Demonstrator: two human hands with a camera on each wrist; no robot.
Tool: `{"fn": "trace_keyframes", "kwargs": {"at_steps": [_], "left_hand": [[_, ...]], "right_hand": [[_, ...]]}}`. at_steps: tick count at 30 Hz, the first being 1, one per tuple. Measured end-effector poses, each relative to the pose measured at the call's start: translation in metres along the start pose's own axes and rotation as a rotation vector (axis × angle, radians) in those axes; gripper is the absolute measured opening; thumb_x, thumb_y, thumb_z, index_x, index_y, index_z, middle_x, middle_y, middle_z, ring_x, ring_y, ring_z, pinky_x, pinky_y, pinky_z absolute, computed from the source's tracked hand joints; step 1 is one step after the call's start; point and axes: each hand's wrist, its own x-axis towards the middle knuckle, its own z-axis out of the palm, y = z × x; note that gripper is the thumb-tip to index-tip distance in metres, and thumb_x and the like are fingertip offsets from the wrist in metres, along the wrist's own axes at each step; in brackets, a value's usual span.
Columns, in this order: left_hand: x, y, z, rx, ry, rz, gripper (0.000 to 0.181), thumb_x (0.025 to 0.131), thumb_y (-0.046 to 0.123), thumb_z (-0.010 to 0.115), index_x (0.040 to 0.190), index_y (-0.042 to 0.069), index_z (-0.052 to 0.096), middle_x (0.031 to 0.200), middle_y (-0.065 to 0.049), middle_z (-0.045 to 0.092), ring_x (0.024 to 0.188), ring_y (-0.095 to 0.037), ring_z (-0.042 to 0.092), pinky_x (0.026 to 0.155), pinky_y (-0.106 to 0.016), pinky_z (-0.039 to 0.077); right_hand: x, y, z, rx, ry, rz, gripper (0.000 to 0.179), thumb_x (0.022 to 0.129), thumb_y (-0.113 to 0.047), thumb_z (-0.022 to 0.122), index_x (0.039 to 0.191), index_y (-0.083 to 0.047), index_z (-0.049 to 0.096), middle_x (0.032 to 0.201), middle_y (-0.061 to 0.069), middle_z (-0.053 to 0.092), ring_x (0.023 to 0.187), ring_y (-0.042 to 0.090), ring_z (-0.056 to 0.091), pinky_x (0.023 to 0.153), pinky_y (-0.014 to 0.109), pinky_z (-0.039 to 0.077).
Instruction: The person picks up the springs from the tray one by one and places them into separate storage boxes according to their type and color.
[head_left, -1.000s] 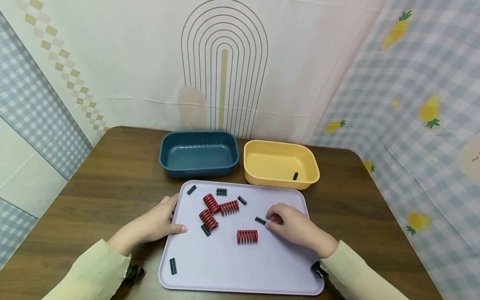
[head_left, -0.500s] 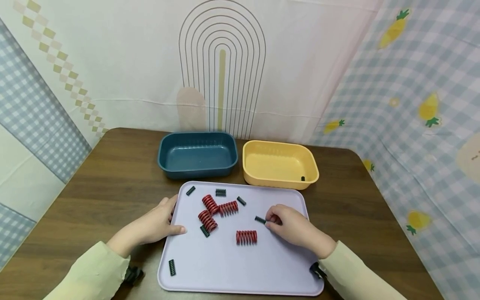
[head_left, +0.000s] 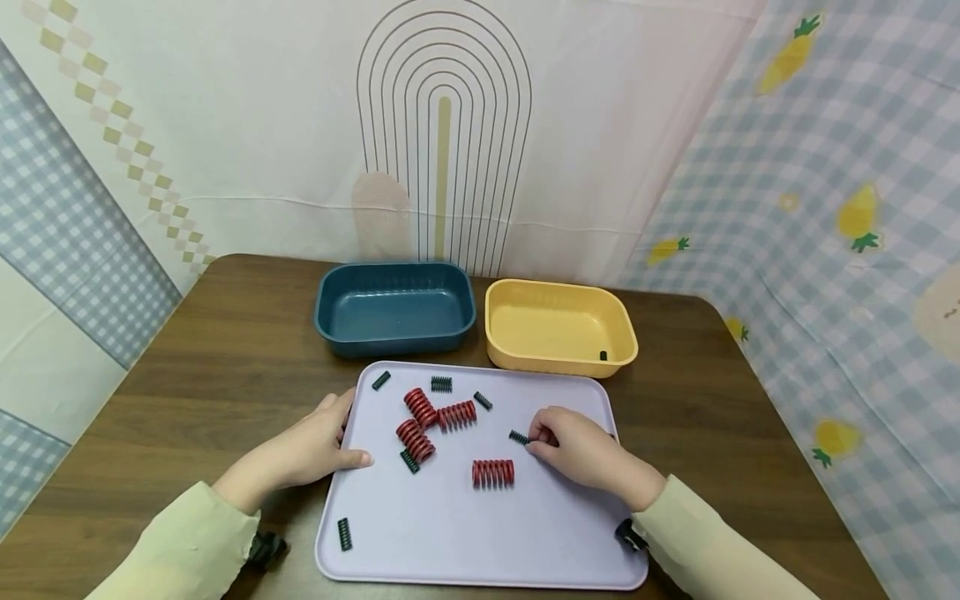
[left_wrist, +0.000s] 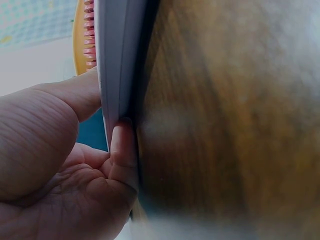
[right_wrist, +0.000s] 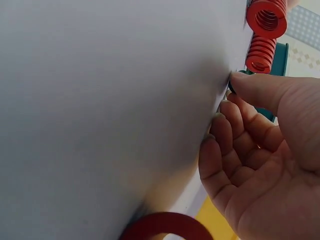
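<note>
My right hand (head_left: 573,446) pinches one end of a small dark green spring (head_left: 517,437) lying on the lilac tray (head_left: 450,533); in the right wrist view, thumb and forefinger meet at it. My left hand (head_left: 311,446) grips the tray's left edge, thumb over the rim and fingers at its side, as the left wrist view shows. Three red springs (head_left: 415,440) cluster left of the tray's middle, and another red spring (head_left: 493,473) lies nearer the front. Several other dark green springs, such as the one at front left (head_left: 344,534), are scattered about.
Behind the tray stand a dark teal bin (head_left: 397,343) and a yellow bin (head_left: 555,364). A small dark spring (head_left: 603,356) is in the yellow bin's front right corner. Everything stands on a brown wooden table (head_left: 697,400) with hanging cloth behind and at the sides.
The dark spring in the yellow bin has shifted right and now looks shorter. My right hand has moved very slightly left, keeping hold of the green spring. The left hand stays on the tray.
</note>
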Motion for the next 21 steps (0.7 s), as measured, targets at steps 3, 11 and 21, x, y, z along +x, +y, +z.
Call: {"fn": "trace_keyframes", "kwargs": {"at_steps": [3,11,21], "left_hand": [[0.0,0.0,0.0,0.002,0.003,-0.001,0.106,0.078,0.044,0.079,0.151,-0.003,0.018,0.111,-0.013,0.046,0.092,-0.022,0.05,0.086,-0.043,0.043],[-0.002,0.001,-0.001,-0.003,0.002,0.008,0.106,0.078,0.044,0.079,0.151,-0.004,0.019,0.113,-0.015,0.046,0.095,-0.022,0.051,0.088,-0.045,0.043],[-0.001,0.001,-0.002,0.002,-0.003,0.007,0.106,0.079,0.043,0.079,0.151,-0.004,0.018,0.114,-0.016,0.046,0.095,-0.023,0.05,0.087,-0.044,0.043]], "right_hand": [[0.001,-0.003,-0.001,0.004,-0.004,0.001,0.014,0.086,-0.02,0.075,0.087,-0.018,0.061,0.079,-0.01,0.053,0.073,0.008,0.051,0.069,0.029,0.045],[0.006,-0.008,0.001,0.002,-0.02,-0.012,0.011,0.087,-0.017,0.073,0.086,-0.018,0.062,0.078,-0.01,0.053,0.072,0.006,0.051,0.068,0.029,0.045],[0.004,-0.005,-0.011,-0.023,0.04,-0.02,0.008,0.093,-0.014,0.066,0.088,-0.015,0.06,0.081,-0.008,0.055,0.074,0.008,0.051,0.069,0.031,0.045]]}}
